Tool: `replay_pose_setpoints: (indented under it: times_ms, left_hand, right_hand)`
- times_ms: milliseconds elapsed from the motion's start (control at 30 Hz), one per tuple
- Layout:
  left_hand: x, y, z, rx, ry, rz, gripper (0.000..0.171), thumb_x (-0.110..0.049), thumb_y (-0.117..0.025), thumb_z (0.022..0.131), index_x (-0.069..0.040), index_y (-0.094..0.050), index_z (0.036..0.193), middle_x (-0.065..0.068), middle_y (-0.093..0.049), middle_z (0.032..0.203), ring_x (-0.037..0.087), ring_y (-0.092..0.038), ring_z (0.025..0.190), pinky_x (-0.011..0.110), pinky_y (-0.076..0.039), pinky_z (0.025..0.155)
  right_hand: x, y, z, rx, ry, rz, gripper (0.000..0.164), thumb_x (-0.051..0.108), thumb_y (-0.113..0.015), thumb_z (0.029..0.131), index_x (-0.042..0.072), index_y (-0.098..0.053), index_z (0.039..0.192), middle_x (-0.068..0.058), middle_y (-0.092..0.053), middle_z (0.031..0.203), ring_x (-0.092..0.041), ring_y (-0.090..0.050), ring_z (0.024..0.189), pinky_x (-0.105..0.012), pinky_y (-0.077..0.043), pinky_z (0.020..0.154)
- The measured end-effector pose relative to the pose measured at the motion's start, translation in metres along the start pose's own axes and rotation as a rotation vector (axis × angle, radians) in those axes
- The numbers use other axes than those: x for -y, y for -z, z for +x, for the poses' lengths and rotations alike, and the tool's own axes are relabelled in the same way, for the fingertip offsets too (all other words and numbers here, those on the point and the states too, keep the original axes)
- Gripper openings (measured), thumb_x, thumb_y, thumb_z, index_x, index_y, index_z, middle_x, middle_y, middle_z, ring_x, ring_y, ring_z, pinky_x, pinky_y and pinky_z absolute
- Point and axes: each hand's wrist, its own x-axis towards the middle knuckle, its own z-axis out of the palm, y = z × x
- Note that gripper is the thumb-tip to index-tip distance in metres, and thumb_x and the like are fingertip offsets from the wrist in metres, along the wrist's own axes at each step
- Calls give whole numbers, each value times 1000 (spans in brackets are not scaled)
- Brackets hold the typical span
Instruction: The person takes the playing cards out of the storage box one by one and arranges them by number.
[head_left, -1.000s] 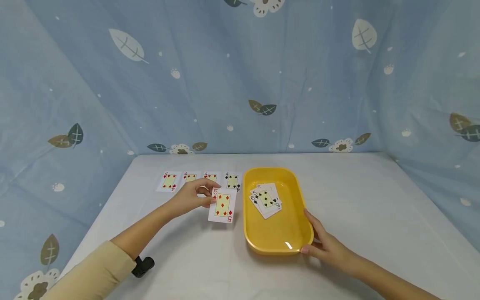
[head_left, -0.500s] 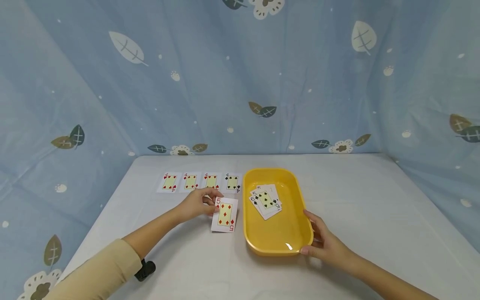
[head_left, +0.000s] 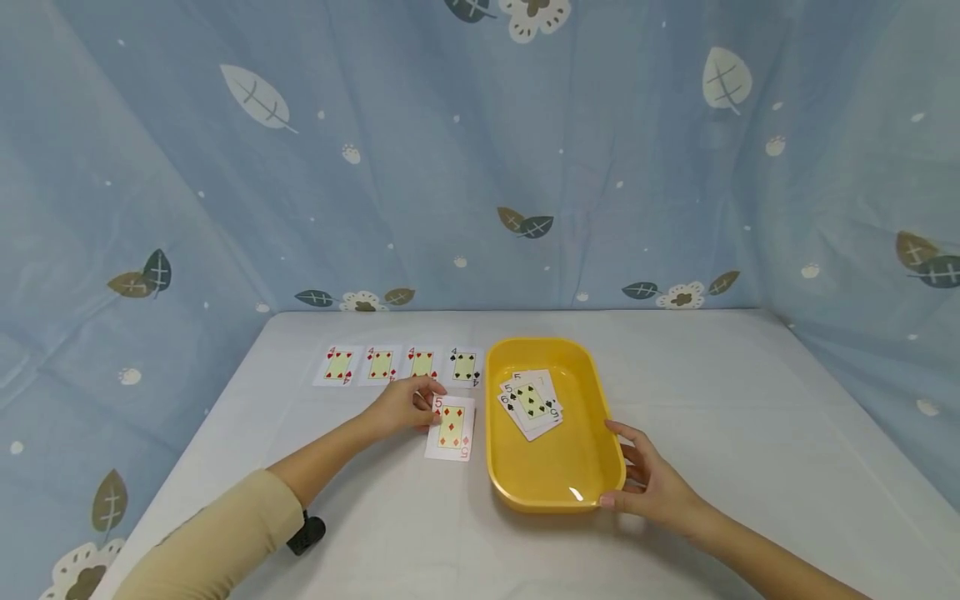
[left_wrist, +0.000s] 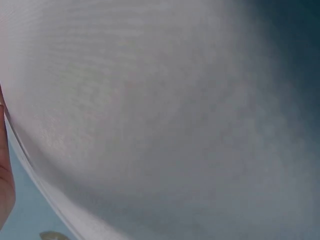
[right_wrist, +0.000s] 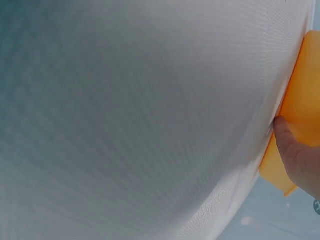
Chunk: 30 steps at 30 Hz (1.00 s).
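Observation:
In the head view my left hand [head_left: 402,406] pinches a five of diamonds playing card [head_left: 452,429] by its left edge, face up and close over the white table. Just beyond it lies a row of cards marked 4, with a black-suited one [head_left: 464,367] at its right end. My right hand [head_left: 656,486] grips the near right corner of a yellow plastic tray [head_left: 547,475], thumb at the front and fingers along the side. A small fanned pile of cards [head_left: 531,402], including a 5 and a 6 of spades, lies inside. The right wrist view shows a finger against the tray wall.
A small black object [head_left: 306,533] shows beside the left sleeve [head_left: 225,533]. Behind the white table [head_left: 720,375] hangs a blue curtain [head_left: 420,167] with leaf and flower prints, which also closes off both sides.
My left hand has moved the five of diamonds slightly toward me and down to the table, uncovering the row of cards behind. My right hand and the tray have stayed in place.

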Motion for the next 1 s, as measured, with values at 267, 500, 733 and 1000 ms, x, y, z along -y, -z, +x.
replay_pose_setpoints:
  times_ms: [267, 500, 733, 1000]
  left_hand:
    - [1, -3, 6, -25, -47, 89, 35, -2, -78, 74, -3, -65, 106, 6, -56, 86, 12, -57, 74, 24, -54, 57]
    - [3, -2, 9, -23, -97, 191, 36, -7, -80, 73, -3, -65, 106, 3, -57, 85, 10, -56, 73, 23, -50, 62]
    - [6, 0, 8, -33, -118, 249, 35, -12, -81, 73, -4, -66, 104, 3, -58, 89, 13, -56, 81, 28, -48, 74]
    - [3, 8, 3, -2, -148, 214, 39, -18, -80, 75, -6, -65, 109, 6, -60, 102, 15, -58, 87, 30, -49, 76]
  right_hand:
    - [0, 0, 0, -8, -22, 5, 88, 7, -74, 80, 7, -15, 146, -36, -32, 139, -45, -50, 116, -30, -53, 86]
    - [1, 1, -1, -14, -35, 9, 89, 8, -75, 80, 8, -16, 147, -35, -32, 139, -43, -51, 116, -30, -53, 86]
    - [0, 0, -1, -17, -31, 2, 89, 8, -74, 80, 9, -16, 147, -35, -32, 139, -44, -49, 118, -31, -52, 87]
    - [0, 0, -1, -14, -27, -39, 89, 10, -75, 81, 10, -16, 147, -35, -31, 140, -44, -49, 118, -32, -52, 88]
